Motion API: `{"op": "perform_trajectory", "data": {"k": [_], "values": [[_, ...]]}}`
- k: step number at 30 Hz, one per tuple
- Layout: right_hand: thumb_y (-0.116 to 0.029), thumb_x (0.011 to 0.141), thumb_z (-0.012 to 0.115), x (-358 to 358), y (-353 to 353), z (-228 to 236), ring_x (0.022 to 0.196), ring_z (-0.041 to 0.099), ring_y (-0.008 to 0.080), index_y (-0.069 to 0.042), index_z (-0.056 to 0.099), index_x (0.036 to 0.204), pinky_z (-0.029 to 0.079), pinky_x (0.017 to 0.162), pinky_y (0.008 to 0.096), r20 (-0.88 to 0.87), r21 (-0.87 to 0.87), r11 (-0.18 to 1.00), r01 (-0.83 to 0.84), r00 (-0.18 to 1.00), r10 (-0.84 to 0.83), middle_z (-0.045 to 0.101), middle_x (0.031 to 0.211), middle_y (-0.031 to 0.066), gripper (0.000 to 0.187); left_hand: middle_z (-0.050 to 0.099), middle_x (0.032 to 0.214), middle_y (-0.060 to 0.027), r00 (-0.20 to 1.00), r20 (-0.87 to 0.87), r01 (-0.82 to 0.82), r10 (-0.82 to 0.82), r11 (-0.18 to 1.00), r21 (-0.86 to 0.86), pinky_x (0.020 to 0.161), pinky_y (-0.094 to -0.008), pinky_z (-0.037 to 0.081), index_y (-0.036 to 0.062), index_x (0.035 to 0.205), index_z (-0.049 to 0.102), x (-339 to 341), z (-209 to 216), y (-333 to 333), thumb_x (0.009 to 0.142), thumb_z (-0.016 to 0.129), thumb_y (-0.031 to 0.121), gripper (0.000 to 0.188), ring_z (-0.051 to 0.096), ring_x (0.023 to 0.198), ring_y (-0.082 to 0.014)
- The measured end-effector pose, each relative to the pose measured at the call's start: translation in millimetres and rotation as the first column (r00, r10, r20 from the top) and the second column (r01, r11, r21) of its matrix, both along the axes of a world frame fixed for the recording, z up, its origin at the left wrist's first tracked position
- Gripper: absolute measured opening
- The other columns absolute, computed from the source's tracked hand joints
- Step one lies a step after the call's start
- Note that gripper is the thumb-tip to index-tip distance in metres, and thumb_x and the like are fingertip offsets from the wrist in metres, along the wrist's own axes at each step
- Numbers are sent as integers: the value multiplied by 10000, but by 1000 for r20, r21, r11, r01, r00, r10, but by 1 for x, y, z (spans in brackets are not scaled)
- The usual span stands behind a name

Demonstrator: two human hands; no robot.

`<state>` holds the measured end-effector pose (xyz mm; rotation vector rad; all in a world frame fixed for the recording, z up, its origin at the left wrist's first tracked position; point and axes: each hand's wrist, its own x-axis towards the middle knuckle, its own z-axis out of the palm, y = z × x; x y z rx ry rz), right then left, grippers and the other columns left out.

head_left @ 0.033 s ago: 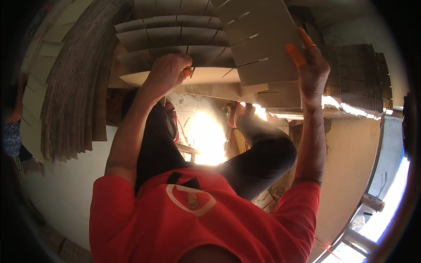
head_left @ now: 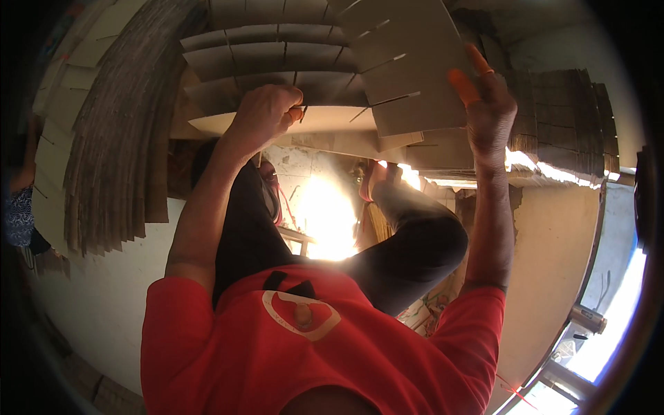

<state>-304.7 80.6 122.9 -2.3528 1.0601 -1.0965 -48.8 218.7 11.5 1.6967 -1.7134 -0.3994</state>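
My right hand point(head_left: 490, 114), with orange finger cots on two fingers, holds a flat slotted cardboard divider point(head_left: 408, 69) by its right edge. Several slots run inward from the divider's edges. Closed at the near side of a row of upright cardboard strips, my left hand point(head_left: 266, 114) pinches the nearest cardboard strip point(head_left: 332, 117) at its upper edge, beside a slot. An orange cot shows on one of its fingers. More slotted strips point(head_left: 259, 59) stand behind it in curved rows. The divider's lower left corner overlaps the right end of the nearest strip.
A tall stack of cardboard pieces point(head_left: 117, 131) stands at left, with paler slotted sheets point(head_left: 55, 166) beyond it. Another cardboard stack point(head_left: 560, 124) lies at right. Bright light glares between my legs. Part of another person point(head_left: 21, 207) shows at the far left edge.
My right hand and the cardboard divider have shifted slightly to the left. My left hand stays in place on the strip.
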Motion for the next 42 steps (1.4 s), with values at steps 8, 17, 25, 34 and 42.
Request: {"op": "perform_trajectory", "data": {"k": [8, 17, 25, 34, 42], "values": [[-90, 746, 745, 11, 15, 17, 605, 522, 38, -114, 566, 1253, 384, 388, 187, -5, 267, 963, 31, 1000, -31, 532, 730, -25, 538, 567, 691, -155, 999, -33, -13, 14, 1000, 20, 605, -432, 432, 8, 688, 561, -2, 0, 1, 713, 628, 85, 105, 570, 695, -354], [-101, 765, 718, 16, 14, 2, 586, 546, 54, -90, 490, 1313, 376, 346, 205, -90, 293, 955, 35, 996, -9, 632, 851, 22, 594, 573, 685, -156, 999, -33, -5, 6, 999, 31, 606, -427, 435, 16, 697, 582, -2, -1, -1, 716, 642, 97, 103, 576, 684, -348], [-97, 791, 687, 17, 20, -4, 589, 548, 53, -113, 461, 1340, 377, 339, 206, -54, 313, 949, 31, 998, -15, 643, 915, 30, 594, 577, 684, -172, 997, -54, 50, -48, 998, 39, 601, -431, 436, 10, 694, 584, 6, 0, -6, 733, 688, 187, 208, 576, 677, -358], [-71, 807, 666, 18, 16, -7, 578, 583, 101, -96, 444, 1344, 468, 438, 265, -89, 266, 963, 33, 996, -9, 672, 831, 84, 582, 591, 698, -170, 968, 241, 6, 70, 953, -302, 638, -453, 452, 3, 751, 567, 48, 15, -84, 701, 726, 149, 221, 581, 713, -378], [-78, 808, 650, 20, 10, -4, 533, 535, 59, -119, 423, 1367, 383, 332, 217, -128, 278, 960, -29, 990, 67, 630, 845, 47, 604, 623, 863, -163, 941, 333, 82, -52, 994, -78, 737, -426, 465, 18, 909, 610, 56, -6, -108, 668, 746, 128, 299, 595, 885, -338]]}}
